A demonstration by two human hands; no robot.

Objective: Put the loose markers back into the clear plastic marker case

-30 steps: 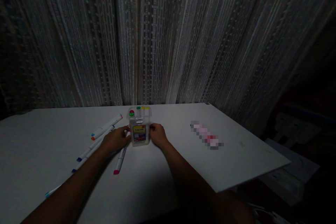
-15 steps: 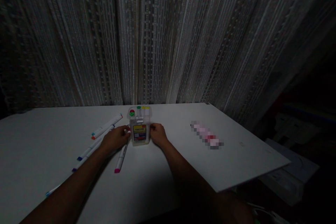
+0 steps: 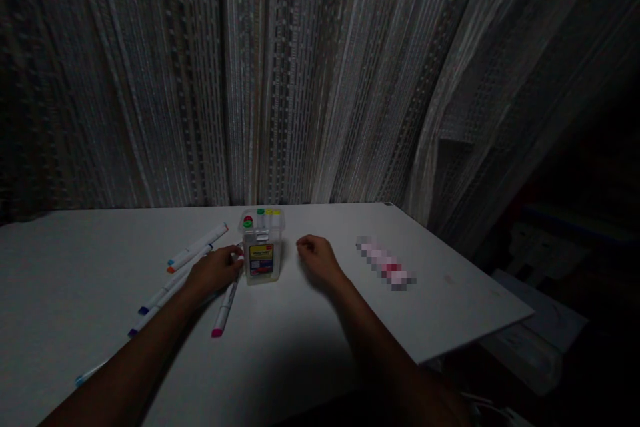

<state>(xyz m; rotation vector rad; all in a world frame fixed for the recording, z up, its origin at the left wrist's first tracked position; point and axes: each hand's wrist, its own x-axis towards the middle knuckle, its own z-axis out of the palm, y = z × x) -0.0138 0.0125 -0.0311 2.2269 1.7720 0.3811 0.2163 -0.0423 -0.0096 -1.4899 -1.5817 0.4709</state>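
A clear plastic marker box point(image 3: 263, 260) with a yellow-and-blue label stands upright on the white table. Several markers with green, red and yellow ends stick up inside it. My left hand point(image 3: 215, 268) is at the box's left side, fingers pinched around a pale marker end with a pinkish tip, mostly hidden by the fingers. Just below these fingers lies a white marker with a pink end point(image 3: 217, 332). To the right of the box and apart from it, my right hand point(image 3: 317, 255) is closed, fingers curled, with nothing visible in it.
Several white markers point(image 3: 197, 243) lie on the table point(image 3: 300, 340) to the left, some partly behind my left forearm. A blurred-out pink item point(image 3: 385, 263) lies at right. A patterned curtain point(image 3: 300, 80) hangs behind. Beyond the right edge, a pale container point(image 3: 525, 353) sits lower.
My right hand has moved off the box's side, to the right. My left hand stays by the box's left side. The view has shifted slightly.
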